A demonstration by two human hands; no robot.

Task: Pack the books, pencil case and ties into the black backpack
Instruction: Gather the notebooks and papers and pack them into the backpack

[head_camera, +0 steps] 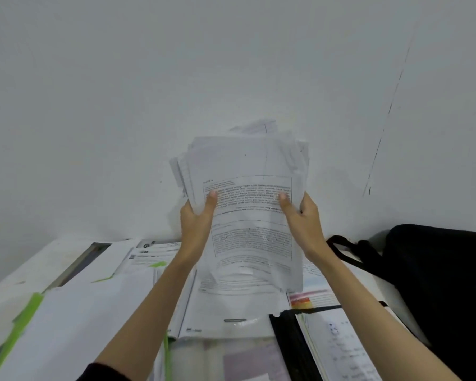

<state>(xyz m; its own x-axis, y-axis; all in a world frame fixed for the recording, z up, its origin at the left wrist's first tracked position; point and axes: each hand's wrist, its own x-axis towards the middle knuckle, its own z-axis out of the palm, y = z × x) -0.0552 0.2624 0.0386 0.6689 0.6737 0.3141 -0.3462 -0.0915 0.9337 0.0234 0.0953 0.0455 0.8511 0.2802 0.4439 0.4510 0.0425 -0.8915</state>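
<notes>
A thick stack of printed paper sheets [248,171] stands upright above the table, in front of the white wall. My left hand [197,218] grips its left edge and my right hand [304,218] grips its right edge, thumbs on the front page. The black backpack [448,284] lies at the right side of the table, a strap [346,251] reaching toward the stack. Open books [226,306] and white sheets with green strips [66,306] cover the table below my arms. No pencil case or ties can be made out.
A book with a black cover edge [291,342] and a printed page [344,345] lies at the lower right. A clear plastic sleeve [231,358] lies at the bottom middle. The white wall [149,78] rises close behind the table.
</notes>
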